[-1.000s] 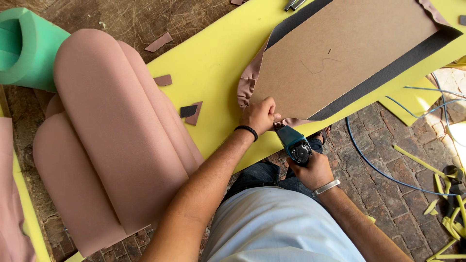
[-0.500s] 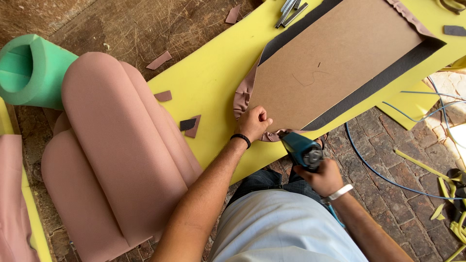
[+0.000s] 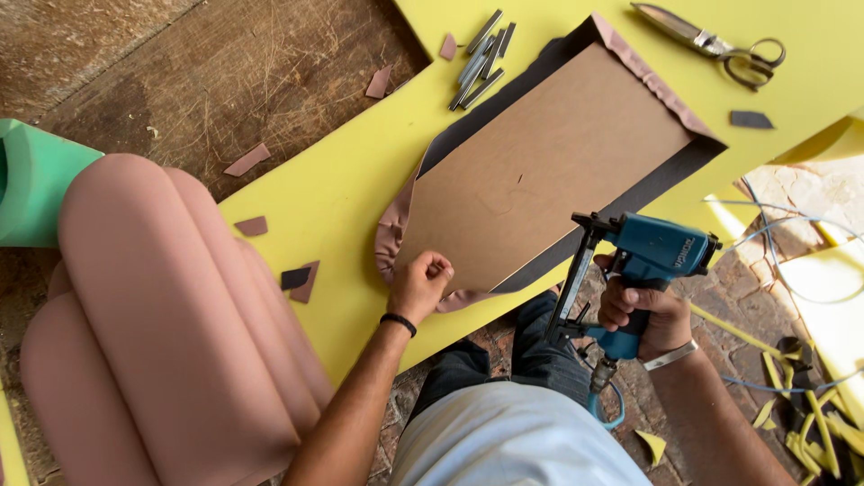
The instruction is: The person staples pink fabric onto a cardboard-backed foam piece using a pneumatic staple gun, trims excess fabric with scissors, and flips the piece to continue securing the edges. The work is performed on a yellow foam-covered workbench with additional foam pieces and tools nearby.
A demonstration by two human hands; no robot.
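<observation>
My left hand (image 3: 420,284) pinches the pink fabric edge (image 3: 393,236) folded over the near left corner of a brown cardboard panel (image 3: 540,171). The panel lies on a yellow foam sheet (image 3: 333,189), with a dark border strip along its lower right side. My right hand (image 3: 641,315) grips a blue pneumatic staple gun (image 3: 643,261), lifted off the panel near its lower right edge, nose pointing left and down. An air hose hangs from the gun's handle.
A padded pink channelled cushion (image 3: 171,333) lies at the left, with green foam (image 3: 36,180) beyond it. Staple strips (image 3: 481,58) and scissors (image 3: 720,45) rest on the yellow foam at the top. Fabric scraps lie scattered. Yellow foam offcuts and cables (image 3: 801,396) cover the brick floor at right.
The staple gun has moved right and up, away from the panel's corner. My left hand stays on the fabric at the panel's edge. The view has shifted closer.
</observation>
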